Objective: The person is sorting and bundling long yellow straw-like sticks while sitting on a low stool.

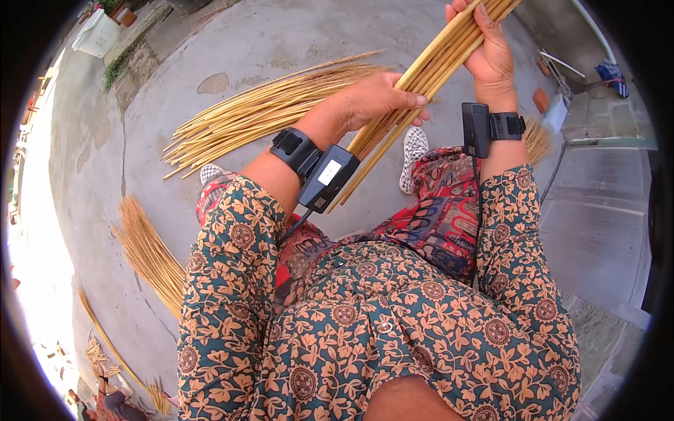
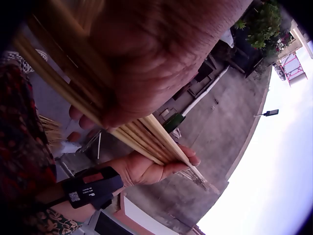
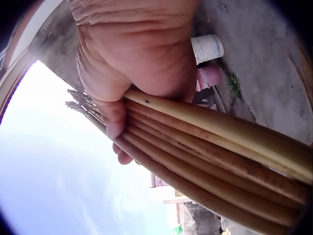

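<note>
A slanting bundle of smooth yellow-brown dry stalks (image 1: 449, 57) is held up in front of the body by both hands. My left hand (image 1: 379, 99) grips it lower down, thumb laid over the top and fingers curled beneath. Farther up, my right hand (image 1: 491, 62) wraps the same bundle from the right side. The thick stalk ends jut down past the left wrist, a few spread apart. In the right wrist view, the stalks (image 3: 195, 147) fan side by side from under the right hand (image 3: 132, 58), and feathery tips show beyond it.
On the concrete floor (image 1: 161, 84) beyond the left hand lies a loose pile of similar stalks (image 1: 239, 119). Another brushy bundle (image 1: 151, 252) lies at the left. Checkered shoes (image 1: 415, 151) stand below the hands. A white bucket (image 1: 98, 33) is at the far left, a grey metal panel (image 1: 597, 210) at the right.
</note>
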